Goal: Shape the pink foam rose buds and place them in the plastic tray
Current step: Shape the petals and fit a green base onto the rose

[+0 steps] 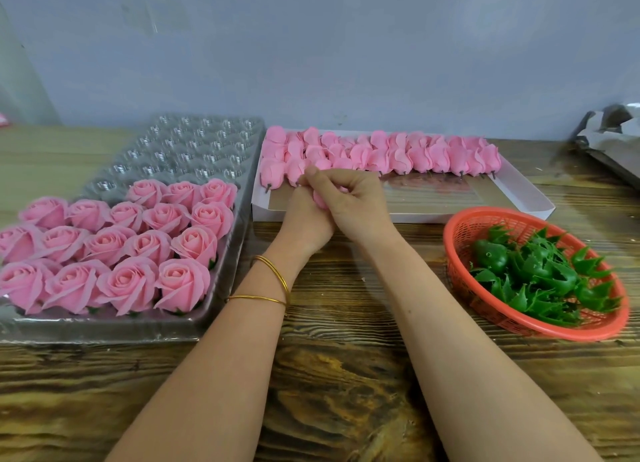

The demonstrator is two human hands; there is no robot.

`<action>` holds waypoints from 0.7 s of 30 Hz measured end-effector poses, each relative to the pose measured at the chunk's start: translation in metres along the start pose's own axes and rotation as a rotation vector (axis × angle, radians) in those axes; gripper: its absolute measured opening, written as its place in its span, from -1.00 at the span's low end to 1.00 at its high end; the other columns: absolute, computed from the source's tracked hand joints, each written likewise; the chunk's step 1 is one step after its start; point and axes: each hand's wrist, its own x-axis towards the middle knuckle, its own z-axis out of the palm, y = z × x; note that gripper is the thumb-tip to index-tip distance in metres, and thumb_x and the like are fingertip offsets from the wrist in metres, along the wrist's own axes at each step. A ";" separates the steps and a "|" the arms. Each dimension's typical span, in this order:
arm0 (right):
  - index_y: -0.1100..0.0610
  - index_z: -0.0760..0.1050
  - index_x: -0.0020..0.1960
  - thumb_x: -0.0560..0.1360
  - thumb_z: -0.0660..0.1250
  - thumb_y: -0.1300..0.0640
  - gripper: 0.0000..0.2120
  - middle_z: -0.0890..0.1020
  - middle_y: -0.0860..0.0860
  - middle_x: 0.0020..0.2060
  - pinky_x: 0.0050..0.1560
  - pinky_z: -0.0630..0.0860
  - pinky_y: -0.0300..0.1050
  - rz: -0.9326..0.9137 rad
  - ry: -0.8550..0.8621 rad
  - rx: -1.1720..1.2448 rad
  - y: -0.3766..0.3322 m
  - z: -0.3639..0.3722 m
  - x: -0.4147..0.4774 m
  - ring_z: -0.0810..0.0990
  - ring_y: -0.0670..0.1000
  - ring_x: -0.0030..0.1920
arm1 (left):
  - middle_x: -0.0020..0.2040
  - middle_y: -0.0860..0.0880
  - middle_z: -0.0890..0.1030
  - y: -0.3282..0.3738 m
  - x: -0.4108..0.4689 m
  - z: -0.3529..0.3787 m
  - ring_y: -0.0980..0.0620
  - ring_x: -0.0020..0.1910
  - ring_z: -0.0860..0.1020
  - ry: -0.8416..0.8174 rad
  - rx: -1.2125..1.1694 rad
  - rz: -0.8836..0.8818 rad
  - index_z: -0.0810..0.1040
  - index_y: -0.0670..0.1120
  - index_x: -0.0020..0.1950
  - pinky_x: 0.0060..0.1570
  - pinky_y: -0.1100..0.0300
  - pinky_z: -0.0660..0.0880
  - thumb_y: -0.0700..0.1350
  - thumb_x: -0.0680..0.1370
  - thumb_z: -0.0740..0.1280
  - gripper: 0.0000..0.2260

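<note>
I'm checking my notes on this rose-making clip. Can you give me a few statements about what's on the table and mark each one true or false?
1. The left hand and right hand hold one pink bud between their fingers. True.
2. The plastic tray is full of shaped roses. False: only its near rows are filled, and the far cells are empty.
3. The red basket holds green leafy pieces. True.
4. The unshaped buds lie in the red basket. False: they lie in rows in the white box.
5. Gold bangles sit on the left wrist. True.
</note>
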 end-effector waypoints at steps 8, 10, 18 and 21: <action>0.17 0.70 -0.01 0.47 0.47 0.16 -0.87 0.67 -0.09 -0.15 0.25 0.49 -0.16 -0.027 -0.045 -0.092 0.004 0.002 0.001 0.63 -0.15 -0.01 | 0.21 -0.15 0.56 -0.005 -0.001 0.002 0.04 0.05 0.49 -0.006 -0.016 -0.220 0.44 -0.20 0.33 -0.01 0.28 0.44 -0.33 0.56 0.27 -0.67; 0.15 0.69 0.02 0.45 0.49 0.14 -0.84 0.68 -0.06 -0.07 0.30 0.46 -0.15 -0.007 -0.058 -0.087 0.005 0.001 0.001 0.62 -0.11 0.08 | 0.28 -0.18 0.51 -0.005 -0.002 0.002 0.06 0.10 0.44 -0.016 -0.044 -0.241 0.42 -0.18 0.35 0.14 0.11 0.47 -0.30 0.58 0.24 -0.68; 0.10 0.66 0.07 0.42 0.52 0.14 -0.77 0.71 -0.03 -0.05 0.29 0.50 -0.05 0.063 -0.100 0.033 0.010 -0.003 -0.003 0.63 -0.11 0.07 | -0.27 0.15 0.43 -0.004 0.004 0.005 0.00 -0.14 0.50 -0.067 0.063 0.021 0.39 0.12 -0.26 -0.11 0.17 0.44 -0.08 0.51 0.09 -0.81; 0.08 0.64 0.06 0.42 0.52 0.22 -0.77 0.69 -0.05 -0.07 0.29 0.51 0.00 0.091 -0.139 0.117 0.008 -0.006 -0.005 0.63 -0.14 0.02 | -0.30 0.15 0.45 -0.013 0.006 0.008 0.18 -0.25 0.46 -0.052 -0.014 -0.003 0.42 0.13 -0.28 -0.24 0.45 0.40 -0.20 0.56 0.16 -0.72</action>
